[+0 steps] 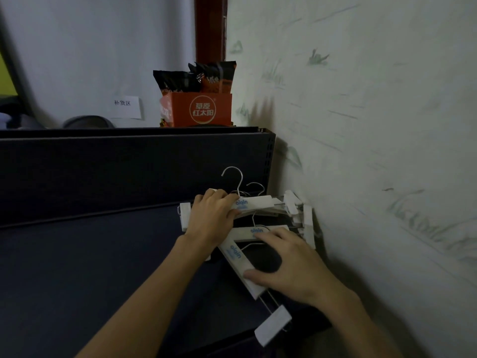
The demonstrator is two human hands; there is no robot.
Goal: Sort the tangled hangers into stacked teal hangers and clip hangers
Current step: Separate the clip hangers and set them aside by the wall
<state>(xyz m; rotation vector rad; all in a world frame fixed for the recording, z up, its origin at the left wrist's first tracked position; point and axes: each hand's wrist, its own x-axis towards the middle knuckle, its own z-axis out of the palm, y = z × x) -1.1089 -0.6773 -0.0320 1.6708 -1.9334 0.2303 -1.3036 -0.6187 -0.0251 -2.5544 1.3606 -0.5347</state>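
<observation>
Several white clip hangers with blue lettering and metal hooks lie in a loose pile on a dark shelf surface (90, 267), close to the wall. My left hand (211, 215) presses down on the far hanger (260, 202), fingers curled over its bar. My right hand (289, 264) rests on two nearer ones: its fingertips touch the horizontal bar (247, 232) and its thumb lies on the end of a diagonal hanger (236, 257). That diagonal hanger's white clip (272, 325) sticks out toward me. No teal hangers are visible.
A patterned wall (374, 125) closes off the right side. A dark panel (129, 164) rises behind the shelf. On top of it stands an orange box (198, 109) holding snack packets. A paper label (125, 107) is stuck to the back wall.
</observation>
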